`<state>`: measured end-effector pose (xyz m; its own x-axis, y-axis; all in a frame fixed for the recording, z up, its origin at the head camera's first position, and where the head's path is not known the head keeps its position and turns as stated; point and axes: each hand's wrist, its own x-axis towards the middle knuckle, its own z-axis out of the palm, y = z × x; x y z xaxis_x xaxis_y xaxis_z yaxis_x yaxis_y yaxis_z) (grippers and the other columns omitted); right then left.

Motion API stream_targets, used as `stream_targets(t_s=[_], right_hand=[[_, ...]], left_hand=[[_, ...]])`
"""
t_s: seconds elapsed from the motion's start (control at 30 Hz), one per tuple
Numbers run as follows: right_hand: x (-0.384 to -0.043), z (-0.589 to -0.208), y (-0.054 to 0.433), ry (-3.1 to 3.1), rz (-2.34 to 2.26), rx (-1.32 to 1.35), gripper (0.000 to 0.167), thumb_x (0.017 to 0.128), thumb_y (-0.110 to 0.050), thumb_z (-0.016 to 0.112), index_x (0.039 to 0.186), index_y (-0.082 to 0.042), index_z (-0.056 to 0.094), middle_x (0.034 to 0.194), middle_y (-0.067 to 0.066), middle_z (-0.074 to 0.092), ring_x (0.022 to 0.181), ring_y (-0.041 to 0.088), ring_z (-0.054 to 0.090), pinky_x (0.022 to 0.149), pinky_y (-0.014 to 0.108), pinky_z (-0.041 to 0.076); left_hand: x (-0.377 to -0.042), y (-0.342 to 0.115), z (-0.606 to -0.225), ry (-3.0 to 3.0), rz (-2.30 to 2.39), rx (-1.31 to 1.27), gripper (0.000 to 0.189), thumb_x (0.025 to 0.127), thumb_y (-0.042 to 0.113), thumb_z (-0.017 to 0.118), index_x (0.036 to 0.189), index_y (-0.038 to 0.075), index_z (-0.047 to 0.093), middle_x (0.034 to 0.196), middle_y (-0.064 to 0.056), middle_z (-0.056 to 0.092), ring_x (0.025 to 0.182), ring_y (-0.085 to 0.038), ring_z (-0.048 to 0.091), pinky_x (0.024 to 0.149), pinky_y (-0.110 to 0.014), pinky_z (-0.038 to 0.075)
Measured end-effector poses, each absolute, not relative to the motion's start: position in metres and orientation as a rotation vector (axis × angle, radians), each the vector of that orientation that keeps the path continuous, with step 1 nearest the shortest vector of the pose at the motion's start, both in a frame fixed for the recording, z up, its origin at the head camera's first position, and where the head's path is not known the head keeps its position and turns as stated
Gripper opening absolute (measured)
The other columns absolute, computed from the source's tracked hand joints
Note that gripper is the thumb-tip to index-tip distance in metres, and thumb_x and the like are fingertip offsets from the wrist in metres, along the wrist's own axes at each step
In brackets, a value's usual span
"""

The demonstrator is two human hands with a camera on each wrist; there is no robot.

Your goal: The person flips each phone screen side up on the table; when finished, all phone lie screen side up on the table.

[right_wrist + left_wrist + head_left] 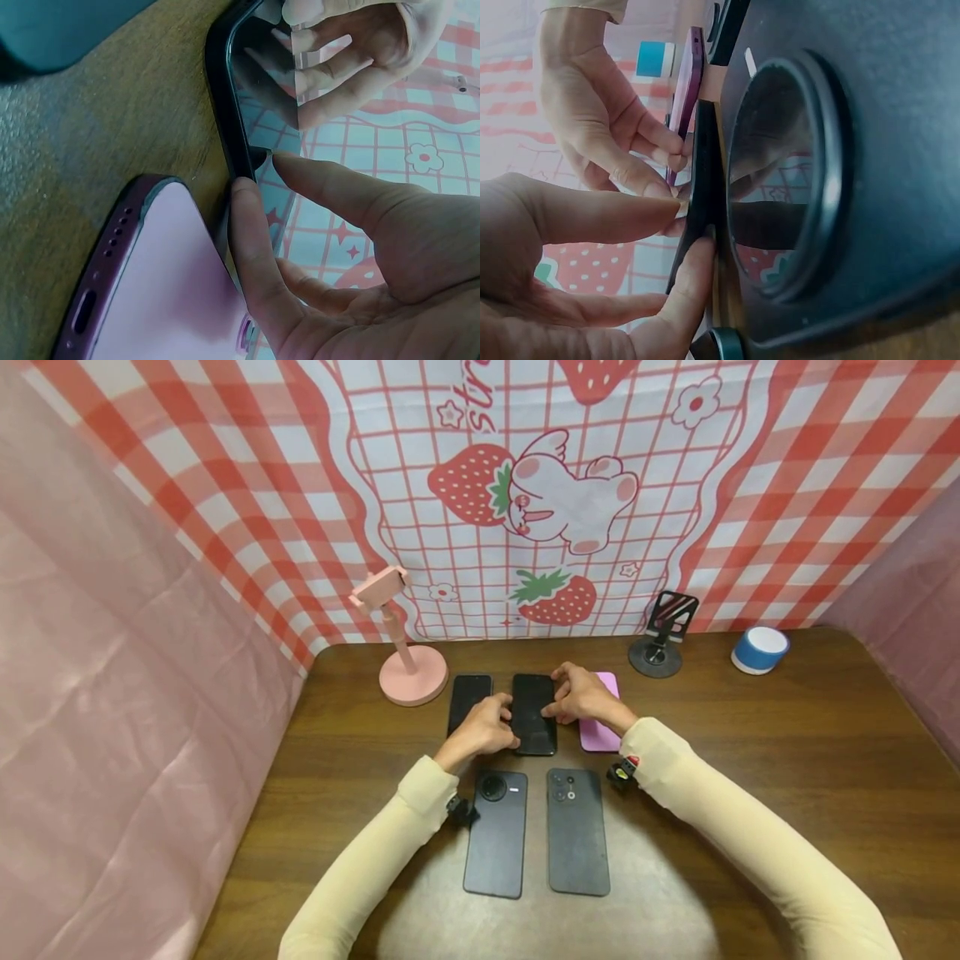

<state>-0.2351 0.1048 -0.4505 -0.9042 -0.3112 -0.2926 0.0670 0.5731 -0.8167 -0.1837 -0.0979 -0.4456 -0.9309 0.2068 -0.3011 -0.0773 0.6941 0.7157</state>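
The middle phone (534, 693) of the back row lies screen up on the wooden table. From its left side, my left hand (486, 727) pinches the long edge between thumb and fingers. The right hand (587, 695) grips the opposite edge, with its thumb (322, 176) on the screen side and a finger (251, 225) along the side. Partly behind my left hand lies another black-screened phone (468, 695). A pink-purple phone (600, 737), back up, is partly covered by the right hand and wrist.
Nearer me lie two dark phones, backs up: one with a round camera (497, 847), the other with small lenses (579, 847). Behind stand a pink phone stand (414, 675), a black phone stand (656, 657) and a blue-and-white cylinder (760, 652), before a checked cloth (270, 527).
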Motion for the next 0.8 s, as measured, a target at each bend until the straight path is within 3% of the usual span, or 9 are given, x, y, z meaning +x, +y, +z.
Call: stream_targets(t_s=[0.53,0.8], right_hand=[[-0.2369,-0.4499,0.105,2.365,-1.302,-0.186,0.073,0.082,-0.001,0.085,0.142,0.008,0.045,0.107,0.024,0.068,0.066,0.017,0.073,0.068,0.035,0.064],[-0.2393,-0.4485,0.1123,2.269,-1.334,-0.239,0.071,0.089,-0.007,0.08,0.145,0.011,0.041,0.099,0.021,0.071,0.068,0.015,0.073,0.071,0.035,0.064]], left_hand=[[-0.1871,-0.0913,-0.4423,2.643,0.874,0.148,0.079,0.081,0.009,0.084,0.149,-0.007,0.048,0.134,-0.022,0.062,0.126,-0.035,0.057,0.11,-0.048,0.047],[-0.1868,-0.088,-0.4379,2.663,0.794,0.179,0.088,0.081,0.007,0.083,0.157,0.0,0.041,0.146,-0.024,0.055,0.136,-0.037,0.053,0.115,-0.05,0.045]])
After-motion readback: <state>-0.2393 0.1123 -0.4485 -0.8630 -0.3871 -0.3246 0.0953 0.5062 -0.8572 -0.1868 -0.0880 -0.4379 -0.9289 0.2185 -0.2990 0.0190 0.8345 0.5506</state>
